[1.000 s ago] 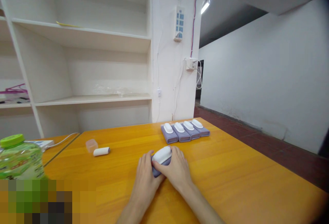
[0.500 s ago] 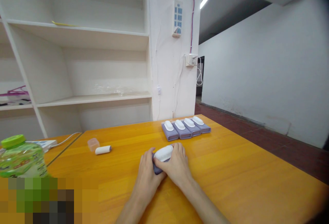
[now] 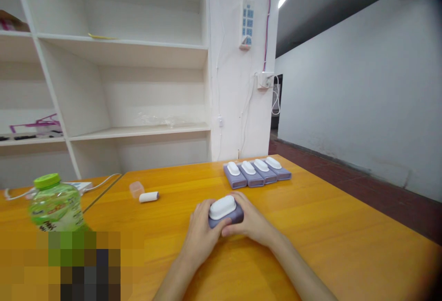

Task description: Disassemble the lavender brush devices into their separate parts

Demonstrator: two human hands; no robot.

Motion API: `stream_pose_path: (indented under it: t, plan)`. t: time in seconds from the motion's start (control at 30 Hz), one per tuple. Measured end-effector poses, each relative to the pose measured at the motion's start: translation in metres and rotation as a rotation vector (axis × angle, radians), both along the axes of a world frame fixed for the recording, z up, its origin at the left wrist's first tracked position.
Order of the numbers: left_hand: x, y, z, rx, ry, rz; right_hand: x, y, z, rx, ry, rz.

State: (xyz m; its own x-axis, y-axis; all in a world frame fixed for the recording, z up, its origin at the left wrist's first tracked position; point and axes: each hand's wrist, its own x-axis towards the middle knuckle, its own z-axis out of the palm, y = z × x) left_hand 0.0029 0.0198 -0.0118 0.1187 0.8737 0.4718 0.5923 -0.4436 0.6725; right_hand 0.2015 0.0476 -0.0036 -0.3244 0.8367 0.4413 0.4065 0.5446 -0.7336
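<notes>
A purple block with a white oval cap [image 3: 224, 210] lies on the orange table [image 3: 311, 241] in front of me. My left hand [image 3: 202, 234] grips its left side, fingers curled against it. My right hand [image 3: 252, 222] wraps round its right and near side, thumb under the front edge. Further back, a row of several matching purple blocks with white caps [image 3: 257, 172] lies side by side, touching each other, near the table's far edge.
A small white cylinder [image 3: 148, 197] and a clear pinkish cap [image 3: 136, 188] lie to the left. A green-capped bottle [image 3: 55, 202] stands at the far left beside a white cable [image 3: 100, 182]. White shelves and a pillar with power strips rise behind the table.
The block between my hands has turned and shifted slightly right, and my right hand has slid round to its near side. The view has panned a little left.
</notes>
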Motion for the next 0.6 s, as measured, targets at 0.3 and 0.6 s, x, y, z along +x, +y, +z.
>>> stream_pose_path:
  t: [0.3,0.6]
  plan:
    - [-0.001,-0.003,0.008,-0.051,-0.058,-0.031,-0.006,-0.002,-0.005,0.054,-0.068,-0.075]
    - [-0.011,-0.01,0.029,0.034,-0.035,-0.1,-0.017,-0.015,0.007,0.191,-0.027,-0.113]
